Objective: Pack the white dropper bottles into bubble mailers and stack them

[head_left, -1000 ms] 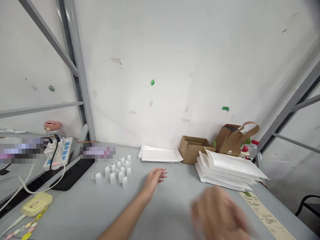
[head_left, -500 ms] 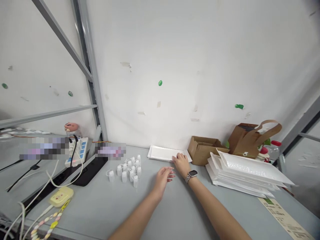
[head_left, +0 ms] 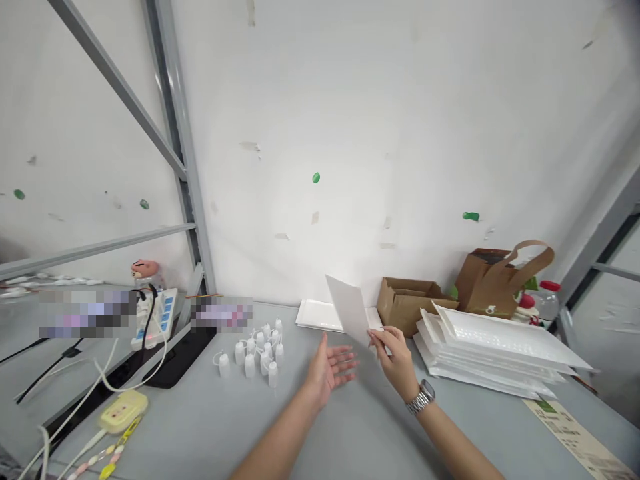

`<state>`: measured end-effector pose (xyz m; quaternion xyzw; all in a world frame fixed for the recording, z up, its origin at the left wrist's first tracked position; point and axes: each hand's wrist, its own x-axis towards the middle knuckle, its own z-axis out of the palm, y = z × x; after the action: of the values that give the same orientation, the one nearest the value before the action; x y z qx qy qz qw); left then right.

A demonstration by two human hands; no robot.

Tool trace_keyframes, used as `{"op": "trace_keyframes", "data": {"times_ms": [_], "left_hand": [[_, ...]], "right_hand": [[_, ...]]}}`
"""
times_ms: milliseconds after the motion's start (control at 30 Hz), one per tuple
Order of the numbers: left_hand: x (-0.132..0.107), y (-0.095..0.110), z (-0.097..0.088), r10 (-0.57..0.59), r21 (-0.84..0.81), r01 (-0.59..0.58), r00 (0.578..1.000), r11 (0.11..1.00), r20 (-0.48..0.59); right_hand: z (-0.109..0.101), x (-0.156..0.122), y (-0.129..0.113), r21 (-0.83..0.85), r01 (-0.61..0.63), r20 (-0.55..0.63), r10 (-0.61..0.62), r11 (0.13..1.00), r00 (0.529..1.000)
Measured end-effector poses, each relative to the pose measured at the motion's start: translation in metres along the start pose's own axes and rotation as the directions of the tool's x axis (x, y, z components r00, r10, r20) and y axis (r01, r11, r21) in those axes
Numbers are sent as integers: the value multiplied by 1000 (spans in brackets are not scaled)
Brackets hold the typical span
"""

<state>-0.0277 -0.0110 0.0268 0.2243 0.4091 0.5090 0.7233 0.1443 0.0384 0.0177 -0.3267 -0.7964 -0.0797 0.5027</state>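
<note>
Since a moment ago, one flat white sheet [head_left: 347,308] has come up off the tabletop [head_left: 350,440]. Right hand [head_left: 383,339] has it pinched by the low corner, with thumb and fingers together on it. It stands up in the air, leaning to the left. Left hand [head_left: 327,367] has turned its palm more to view, and its fingers are spread apart, near the sheet. More white sheets [head_left: 315,315] lie flat by the wall, partly hidden behind the held one. Little white bottles [head_left: 250,365] stand in a bunch left of the left hand. A brown box [head_left: 399,310] and a pile of puffy white envelopes [head_left: 490,347] sit on the right.
</note>
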Motion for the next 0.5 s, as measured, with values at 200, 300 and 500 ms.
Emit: {"op": "trace_keyframes", "data": {"times_ms": [200,300,500], "left_hand": [[1,10,-10,-101,-67,106,992,992,81],[3,11,-13,-96,56,89,984,995,148],[7,-2,-7,-57,220,34,993,975,99]], "right_hand": [[-36,-16,-6,214,-122,114,100,969,988],[-48,-18,-10,236,-236,282,166,943,945],[-55,-25,-8,198,-421,419,312,885,853]]}}
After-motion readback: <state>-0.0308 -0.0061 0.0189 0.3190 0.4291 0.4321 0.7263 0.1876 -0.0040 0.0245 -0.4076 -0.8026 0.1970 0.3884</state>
